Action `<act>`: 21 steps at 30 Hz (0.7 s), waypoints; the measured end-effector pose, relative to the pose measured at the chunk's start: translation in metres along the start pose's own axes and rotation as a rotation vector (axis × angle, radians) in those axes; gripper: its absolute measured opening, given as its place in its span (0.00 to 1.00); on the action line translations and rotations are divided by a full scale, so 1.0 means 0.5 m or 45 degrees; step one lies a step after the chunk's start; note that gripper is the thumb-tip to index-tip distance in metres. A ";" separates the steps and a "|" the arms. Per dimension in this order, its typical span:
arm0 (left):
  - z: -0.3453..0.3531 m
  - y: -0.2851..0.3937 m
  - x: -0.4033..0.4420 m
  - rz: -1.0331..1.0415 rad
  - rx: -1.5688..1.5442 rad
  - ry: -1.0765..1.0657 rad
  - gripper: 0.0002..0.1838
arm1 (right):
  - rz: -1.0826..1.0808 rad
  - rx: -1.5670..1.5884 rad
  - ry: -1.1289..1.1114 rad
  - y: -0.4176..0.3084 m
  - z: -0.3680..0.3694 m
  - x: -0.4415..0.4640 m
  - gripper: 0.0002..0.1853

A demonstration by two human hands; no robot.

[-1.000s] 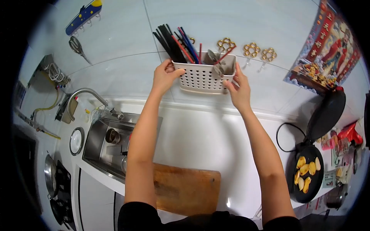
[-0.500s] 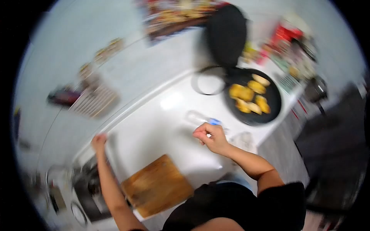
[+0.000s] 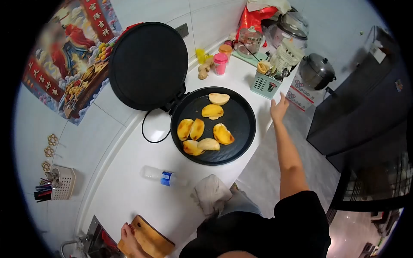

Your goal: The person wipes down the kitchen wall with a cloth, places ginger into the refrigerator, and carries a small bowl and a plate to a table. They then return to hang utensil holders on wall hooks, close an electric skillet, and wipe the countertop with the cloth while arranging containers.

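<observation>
My right hand (image 3: pixel 279 107) reaches out past the counter's right edge, fingers apart and holding nothing. It is nearest to a pale green perforated utensil basket (image 3: pixel 263 85) with spoons in it. My left hand (image 3: pixel 128 235) is low at the left, over the edge of a wooden cutting board (image 3: pixel 150 241); its fingers look loosely curled, with nothing visible in them. Between the hands, a round black electric griddle (image 3: pixel 241 148) stands with its lid (image 3: pixel 148 64) raised. Several half-moon pieces of yellow, browned food (image 3: pixel 212 112) lie in it.
A clear plastic bottle with a blue label (image 3: pixel 167 177) lies on the counter, near a crumpled greyish cloth or bag (image 3: pixel 211 193). Behind the griddle are ginger (image 3: pixel 205 69), a pink-lidded jar (image 3: pixel 220 64) and a glass jug (image 3: pixel 249 42). A lidded pot (image 3: pixel 317 71) stands on a box.
The view has swung toward the griddle and sharpened. My right hand has gone from above the bottle, fingers curled, to stretched out near the utensil basket. My left hand has come down to the cutting board.
</observation>
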State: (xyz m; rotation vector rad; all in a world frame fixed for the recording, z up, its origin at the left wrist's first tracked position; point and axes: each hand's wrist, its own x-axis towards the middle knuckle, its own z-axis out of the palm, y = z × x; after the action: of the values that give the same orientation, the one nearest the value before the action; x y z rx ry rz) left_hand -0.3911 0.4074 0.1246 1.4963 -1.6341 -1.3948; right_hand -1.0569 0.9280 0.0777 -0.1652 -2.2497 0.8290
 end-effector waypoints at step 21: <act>0.455 0.258 -0.206 0.787 0.468 -0.575 0.15 | -0.352 0.022 -0.195 0.028 -0.026 0.185 0.14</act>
State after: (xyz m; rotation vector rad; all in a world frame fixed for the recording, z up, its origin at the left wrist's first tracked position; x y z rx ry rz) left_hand -0.6161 0.5618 0.1912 0.7304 -2.4674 -1.1562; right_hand -1.1177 0.9777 0.1305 0.2202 -2.3374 0.7314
